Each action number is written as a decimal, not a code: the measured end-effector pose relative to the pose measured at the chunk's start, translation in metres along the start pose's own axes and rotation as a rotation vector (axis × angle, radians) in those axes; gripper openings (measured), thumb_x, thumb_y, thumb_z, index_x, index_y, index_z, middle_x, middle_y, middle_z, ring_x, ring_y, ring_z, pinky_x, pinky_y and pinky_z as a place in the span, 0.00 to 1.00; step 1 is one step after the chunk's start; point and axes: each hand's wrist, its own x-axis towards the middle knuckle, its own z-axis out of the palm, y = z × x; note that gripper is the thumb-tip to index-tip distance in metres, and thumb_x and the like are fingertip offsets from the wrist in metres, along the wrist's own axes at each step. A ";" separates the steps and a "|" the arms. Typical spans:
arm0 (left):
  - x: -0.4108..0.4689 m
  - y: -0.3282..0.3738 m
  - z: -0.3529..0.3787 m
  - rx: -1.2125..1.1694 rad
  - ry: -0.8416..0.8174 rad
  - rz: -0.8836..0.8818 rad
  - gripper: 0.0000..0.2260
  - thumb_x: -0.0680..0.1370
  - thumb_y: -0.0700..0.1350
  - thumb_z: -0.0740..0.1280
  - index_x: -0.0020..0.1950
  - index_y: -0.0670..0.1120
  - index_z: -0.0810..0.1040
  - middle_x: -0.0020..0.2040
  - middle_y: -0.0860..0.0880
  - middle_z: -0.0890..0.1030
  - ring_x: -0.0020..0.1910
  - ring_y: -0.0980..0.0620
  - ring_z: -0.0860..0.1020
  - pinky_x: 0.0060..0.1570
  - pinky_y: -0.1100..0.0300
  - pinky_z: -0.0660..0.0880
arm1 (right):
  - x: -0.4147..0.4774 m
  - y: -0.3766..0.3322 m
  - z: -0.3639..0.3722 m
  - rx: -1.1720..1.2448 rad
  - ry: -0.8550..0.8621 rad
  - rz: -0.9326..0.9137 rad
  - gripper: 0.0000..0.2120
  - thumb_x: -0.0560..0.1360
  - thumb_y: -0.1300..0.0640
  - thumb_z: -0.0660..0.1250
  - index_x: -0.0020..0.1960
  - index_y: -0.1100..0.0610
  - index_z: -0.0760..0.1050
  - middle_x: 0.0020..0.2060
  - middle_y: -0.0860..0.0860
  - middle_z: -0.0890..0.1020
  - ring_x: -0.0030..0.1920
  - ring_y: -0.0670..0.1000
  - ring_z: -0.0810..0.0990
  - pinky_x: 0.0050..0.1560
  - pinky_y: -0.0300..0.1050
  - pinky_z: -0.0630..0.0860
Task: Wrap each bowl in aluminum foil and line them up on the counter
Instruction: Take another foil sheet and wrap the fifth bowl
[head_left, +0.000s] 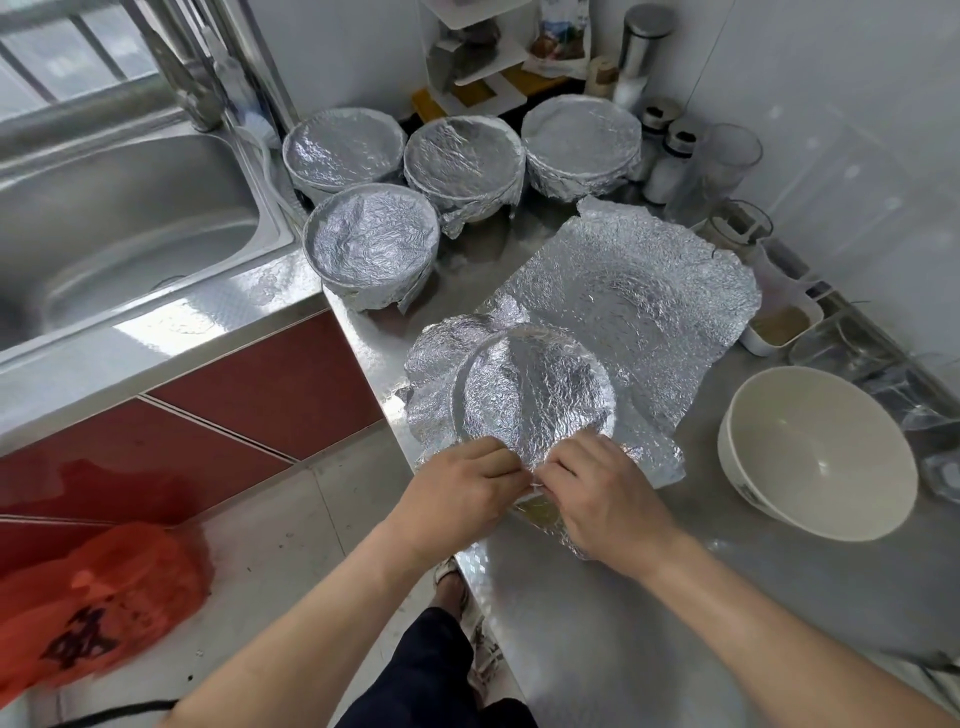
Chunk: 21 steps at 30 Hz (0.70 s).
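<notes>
A bowl half covered in crinkled foil (530, 395) sits near the counter's front corner. My left hand (462, 499) and my right hand (602, 499) both pinch the foil at its near rim, fingertips almost touching. A bit of the bowl's pale side shows under my right hand. Several foil-wrapped bowls stand behind: one (371, 244) next to the sink, and a back row of three (343, 148), (462, 156), (582, 143). A loose sheet of foil (634, 296) lies flat on the counter. A bare white bowl (821, 457) stands at the right.
A steel sink (130, 223) with a tap lies to the left. Jars, shakers and containers (675, 156) crowd the back right wall. A seasoning box (779, 325) stands beside the foil sheet. An orange plastic bag (93, 603) lies on the floor.
</notes>
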 end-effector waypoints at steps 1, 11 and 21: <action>0.001 0.000 0.000 -0.002 -0.007 0.009 0.08 0.79 0.40 0.67 0.42 0.43 0.83 0.39 0.49 0.80 0.38 0.48 0.77 0.37 0.55 0.75 | 0.001 0.000 -0.001 -0.008 0.007 -0.012 0.09 0.65 0.70 0.71 0.38 0.58 0.75 0.36 0.52 0.74 0.38 0.54 0.70 0.41 0.44 0.65; 0.019 0.043 0.004 0.187 0.088 -0.034 0.11 0.72 0.36 0.71 0.32 0.45 0.74 0.32 0.49 0.71 0.31 0.49 0.69 0.27 0.55 0.69 | -0.015 0.022 -0.034 -0.086 0.110 -0.202 0.08 0.79 0.64 0.62 0.44 0.59 0.79 0.40 0.53 0.78 0.43 0.55 0.75 0.46 0.48 0.73; 0.035 0.057 0.015 0.083 0.015 -0.358 0.14 0.77 0.52 0.64 0.56 0.44 0.81 0.52 0.46 0.82 0.53 0.48 0.76 0.49 0.56 0.76 | -0.037 0.036 -0.021 0.000 0.121 0.333 0.19 0.67 0.64 0.62 0.56 0.56 0.79 0.56 0.54 0.76 0.54 0.56 0.75 0.54 0.50 0.69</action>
